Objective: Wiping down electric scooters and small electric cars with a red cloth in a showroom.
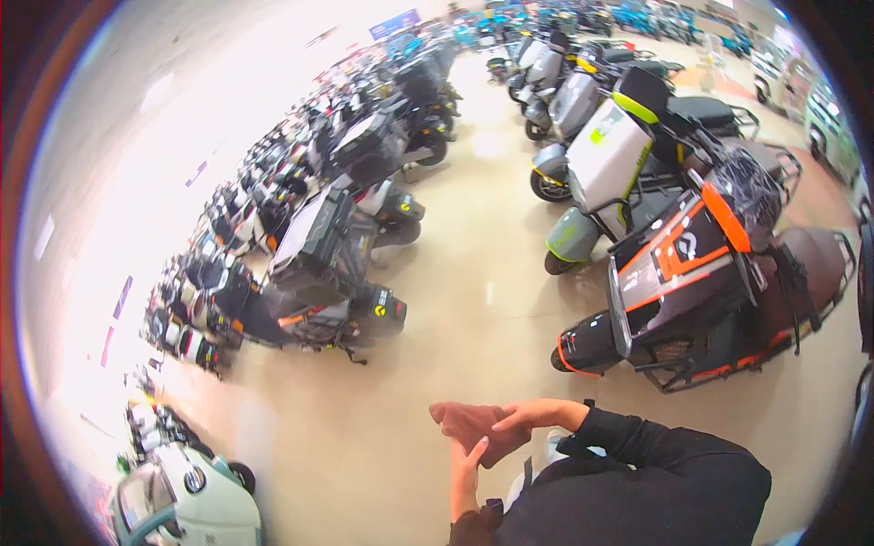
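A reddish-brown cloth [475,425] is bunched between my two hands in front of my body. From below, my left hand [466,455] grips it, the thumb lying on top and the other fingers hidden by the fabric. My right hand [531,416] holds the cloth's right side, its thumb also over the fabric. Closest to my right arm stands a dark scooter with orange trim [674,250], apart from both hands.
Behind it, a white and lime-green scooter [608,150] continues the right row. Scooters with rear cargo boxes [314,241] line the left side. A small pale green car [196,496] sits at the lower left. Between the rows runs a shiny beige floor [469,264].
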`<state>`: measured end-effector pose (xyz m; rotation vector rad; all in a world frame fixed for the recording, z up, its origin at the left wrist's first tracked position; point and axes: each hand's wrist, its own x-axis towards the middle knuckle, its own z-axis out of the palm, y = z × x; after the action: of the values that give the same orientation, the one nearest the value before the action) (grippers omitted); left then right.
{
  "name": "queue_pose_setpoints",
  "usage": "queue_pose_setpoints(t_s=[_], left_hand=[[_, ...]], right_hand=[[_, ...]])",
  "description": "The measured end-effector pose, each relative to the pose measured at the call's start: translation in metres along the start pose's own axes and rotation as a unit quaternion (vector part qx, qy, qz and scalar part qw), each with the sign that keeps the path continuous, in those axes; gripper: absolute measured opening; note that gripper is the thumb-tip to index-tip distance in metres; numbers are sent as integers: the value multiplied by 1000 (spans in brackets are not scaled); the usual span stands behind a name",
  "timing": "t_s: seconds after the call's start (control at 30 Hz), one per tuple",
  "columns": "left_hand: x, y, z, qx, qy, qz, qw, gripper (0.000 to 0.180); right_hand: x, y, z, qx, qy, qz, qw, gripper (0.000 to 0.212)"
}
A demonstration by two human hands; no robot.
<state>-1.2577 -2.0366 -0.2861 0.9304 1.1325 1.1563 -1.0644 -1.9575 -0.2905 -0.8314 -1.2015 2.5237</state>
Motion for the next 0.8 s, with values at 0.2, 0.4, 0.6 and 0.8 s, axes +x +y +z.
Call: queue_pose_setpoints(t_s=[0.2,0.4,0.6,0.8], left_hand=[[41,14,5,34,-62,-57,996,71],[55,-50,54,183,-253,-189,931,77],[7,-106,154,179,-570,-186,780,85],[-117,-113,273,176,-763,-181,595,84]], right_hand=[[-19,52,-33,47,259,-185,947,36],[-126,148,8,90,504,-207,834,33],[-222,257,95,219,696,-251,636,28],[-291,376,153,288,783,-294,466,25]])
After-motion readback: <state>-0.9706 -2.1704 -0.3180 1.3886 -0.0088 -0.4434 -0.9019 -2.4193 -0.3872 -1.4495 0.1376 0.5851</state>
